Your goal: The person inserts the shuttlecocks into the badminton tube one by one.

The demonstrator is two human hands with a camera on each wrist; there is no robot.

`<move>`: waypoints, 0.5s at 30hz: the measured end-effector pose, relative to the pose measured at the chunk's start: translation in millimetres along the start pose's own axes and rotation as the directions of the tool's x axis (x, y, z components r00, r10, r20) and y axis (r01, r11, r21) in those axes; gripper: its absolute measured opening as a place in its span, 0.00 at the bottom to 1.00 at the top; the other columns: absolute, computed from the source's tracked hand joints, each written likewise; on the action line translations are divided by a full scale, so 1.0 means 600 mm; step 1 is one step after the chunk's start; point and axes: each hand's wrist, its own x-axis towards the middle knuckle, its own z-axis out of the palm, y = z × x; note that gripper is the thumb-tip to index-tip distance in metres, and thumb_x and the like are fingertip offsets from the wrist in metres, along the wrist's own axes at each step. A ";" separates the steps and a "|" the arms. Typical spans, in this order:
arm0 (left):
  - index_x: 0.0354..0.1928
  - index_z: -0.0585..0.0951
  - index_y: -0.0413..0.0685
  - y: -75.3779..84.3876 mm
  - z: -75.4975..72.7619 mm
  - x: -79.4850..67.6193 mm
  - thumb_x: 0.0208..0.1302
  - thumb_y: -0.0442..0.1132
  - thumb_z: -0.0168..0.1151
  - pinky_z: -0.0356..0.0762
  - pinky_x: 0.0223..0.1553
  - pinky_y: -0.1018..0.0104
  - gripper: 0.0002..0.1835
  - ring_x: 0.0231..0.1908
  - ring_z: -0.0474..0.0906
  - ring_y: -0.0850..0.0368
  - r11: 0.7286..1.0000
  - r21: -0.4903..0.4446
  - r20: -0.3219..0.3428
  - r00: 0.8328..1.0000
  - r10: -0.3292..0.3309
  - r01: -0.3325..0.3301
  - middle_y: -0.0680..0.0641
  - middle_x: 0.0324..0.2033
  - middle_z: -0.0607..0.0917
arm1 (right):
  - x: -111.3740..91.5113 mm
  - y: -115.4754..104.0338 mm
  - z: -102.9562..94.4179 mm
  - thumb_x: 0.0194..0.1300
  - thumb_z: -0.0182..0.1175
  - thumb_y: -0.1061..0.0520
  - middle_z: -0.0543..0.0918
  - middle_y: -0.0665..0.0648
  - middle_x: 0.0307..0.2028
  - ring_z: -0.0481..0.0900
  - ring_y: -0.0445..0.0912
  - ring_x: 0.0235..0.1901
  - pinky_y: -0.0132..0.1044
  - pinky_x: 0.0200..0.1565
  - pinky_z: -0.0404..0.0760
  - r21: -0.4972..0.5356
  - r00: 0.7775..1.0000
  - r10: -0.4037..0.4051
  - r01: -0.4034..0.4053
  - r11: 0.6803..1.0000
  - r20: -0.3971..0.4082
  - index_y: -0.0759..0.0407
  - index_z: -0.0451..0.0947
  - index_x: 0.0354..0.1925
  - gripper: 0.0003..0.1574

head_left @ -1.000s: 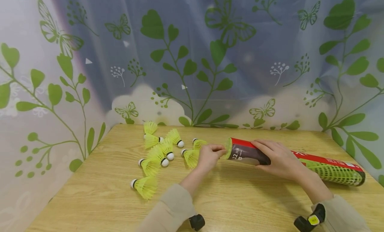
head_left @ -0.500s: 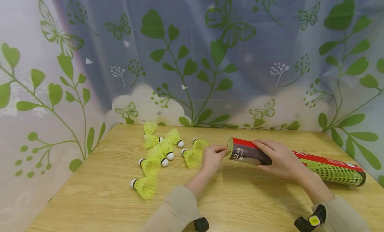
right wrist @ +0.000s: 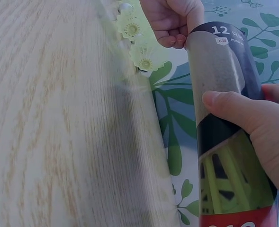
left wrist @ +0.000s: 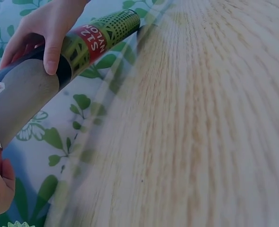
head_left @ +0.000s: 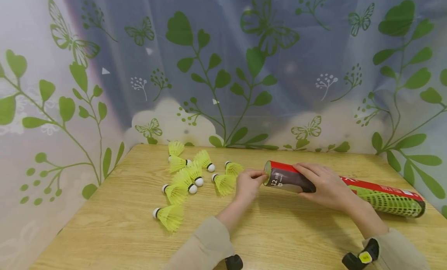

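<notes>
A long red, black and yellow-green shuttlecock tube [head_left: 284, 180] lies slanted in the head view, its mouth facing left and raised above the table. My right hand [head_left: 324, 188] grips it near that mouth, thumb on the near side, as the right wrist view also shows. At the mouth, my left hand [head_left: 247, 186] has thumb and forefinger together, pinching the edge of a yellow shuttlecock [head_left: 267, 170] just inside; the rest of it is hidden by the tube wall. Close to the left hand lie two loose yellow shuttlecocks, one of them a nearer shuttlecock [head_left: 224, 184].
Several more yellow shuttlecocks with white heads are bunched on the left of the wooden table [head_left: 115, 212]. One shuttlecock [head_left: 170, 217] lies apart, closer to the front. Behind the table hangs a curtain [head_left: 230, 87] with green leaves and butterflies.
The yellow skirt that stuck out of the tube mouth has slid inside. My left hand has moved right with it, up to the rim. The right hand stays on the tube.
</notes>
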 end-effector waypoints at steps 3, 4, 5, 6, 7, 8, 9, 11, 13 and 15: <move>0.36 0.87 0.41 0.002 -0.006 -0.002 0.55 0.33 0.67 0.78 0.35 0.72 0.07 0.34 0.79 0.62 1.000 -0.026 0.003 1.000 -0.012 0.012 0.46 0.36 0.85 | 0.001 -0.001 -0.002 0.58 0.39 0.24 0.77 0.63 0.50 0.76 0.57 0.46 0.56 0.43 0.74 0.004 1.000 0.011 -0.011 1.000 0.005 0.61 0.69 0.60 0.51; 0.36 0.87 0.41 0.003 -0.008 -0.002 0.55 0.34 0.67 0.78 0.34 0.72 0.07 0.34 0.79 0.62 0.999 -0.034 0.002 1.000 -0.008 0.008 0.46 0.36 0.86 | 0.001 -0.001 -0.002 0.58 0.39 0.24 0.77 0.63 0.50 0.76 0.57 0.46 0.56 0.43 0.74 0.004 1.000 0.015 -0.015 1.000 0.006 0.61 0.69 0.60 0.51; 0.36 0.87 0.40 0.003 -0.010 -0.003 0.56 0.34 0.66 0.78 0.34 0.72 0.07 0.33 0.79 0.63 0.999 -0.042 0.003 1.000 -0.004 0.004 0.46 0.36 0.86 | 0.002 -0.001 -0.003 0.58 0.38 0.24 0.77 0.63 0.50 0.76 0.58 0.46 0.56 0.43 0.74 0.005 1.000 0.018 -0.018 1.000 0.007 0.61 0.69 0.60 0.51; 0.36 0.86 0.40 0.004 -0.012 -0.003 0.56 0.33 0.66 0.78 0.33 0.72 0.07 0.32 0.79 0.63 0.999 -0.051 0.003 1.000 0.000 0.000 0.45 0.36 0.86 | 0.002 -0.001 -0.003 0.58 0.38 0.24 0.77 0.63 0.50 0.76 0.58 0.46 0.56 0.43 0.74 0.005 1.000 0.019 -0.019 1.000 0.007 0.61 0.69 0.60 0.51; 0.36 0.86 0.39 0.005 -0.014 -0.003 0.56 0.33 0.66 0.78 0.32 0.72 0.07 0.31 0.78 0.64 0.998 -0.061 0.004 1.000 0.007 -0.006 0.45 0.36 0.86 | 0.002 -0.001 -0.003 0.58 0.38 0.24 0.77 0.63 0.50 0.76 0.58 0.46 0.56 0.43 0.74 0.005 1.000 0.020 -0.020 1.000 0.007 0.61 0.69 0.60 0.51; 0.37 0.86 0.39 0.005 -0.017 -0.003 0.56 0.33 0.66 0.77 0.32 0.73 0.07 0.30 0.78 0.64 0.998 -0.070 0.006 1.000 0.009 -0.009 0.44 0.36 0.86 | 0.003 -0.001 -0.003 0.58 0.38 0.24 0.78 0.63 0.50 0.76 0.58 0.46 0.56 0.43 0.74 0.004 1.000 0.019 -0.019 1.000 0.006 0.61 0.69 0.60 0.51; 0.37 0.86 0.38 0.006 -0.020 -0.003 0.56 0.33 0.66 0.77 0.31 0.73 0.07 0.30 0.77 0.65 0.997 -0.072 0.008 1.000 0.013 -0.012 0.44 0.35 0.87 | 0.003 -0.001 -0.004 0.58 0.38 0.24 0.78 0.63 0.50 0.76 0.58 0.46 0.56 0.43 0.74 0.004 1.000 0.017 -0.017 1.000 0.005 0.61 0.70 0.60 0.51; 0.38 0.86 0.38 0.008 -0.028 -0.004 0.56 0.34 0.66 0.77 0.31 0.73 0.08 0.29 0.76 0.66 0.996 -0.087 0.019 1.000 0.010 -0.008 0.45 0.35 0.86 | 0.003 -0.002 -0.004 0.57 0.39 0.24 0.78 0.63 0.49 0.76 0.58 0.46 0.56 0.43 0.74 0.003 1.000 0.014 -0.014 1.000 0.004 0.61 0.70 0.60 0.51; 0.38 0.86 0.37 0.009 -0.038 -0.006 0.57 0.34 0.66 0.77 0.31 0.73 0.09 0.29 0.76 0.66 0.995 -0.097 0.030 1.000 0.001 0.002 0.45 0.36 0.86 | 0.003 -0.002 -0.004 0.57 0.39 0.24 0.78 0.63 0.49 0.76 0.58 0.46 0.56 0.43 0.74 0.003 1.000 0.015 -0.015 1.000 0.005 0.61 0.70 0.60 0.51; 0.39 0.85 0.38 0.010 -0.051 -0.010 0.57 0.35 0.66 0.77 0.31 0.73 0.10 0.28 0.75 0.66 0.995 -0.098 0.035 0.999 -0.003 0.006 0.46 0.35 0.86 | 0.003 -0.002 -0.006 0.57 0.39 0.23 0.78 0.63 0.50 0.76 0.58 0.46 0.56 0.43 0.75 0.002 1.000 0.019 -0.019 1.000 0.008 0.61 0.69 0.60 0.52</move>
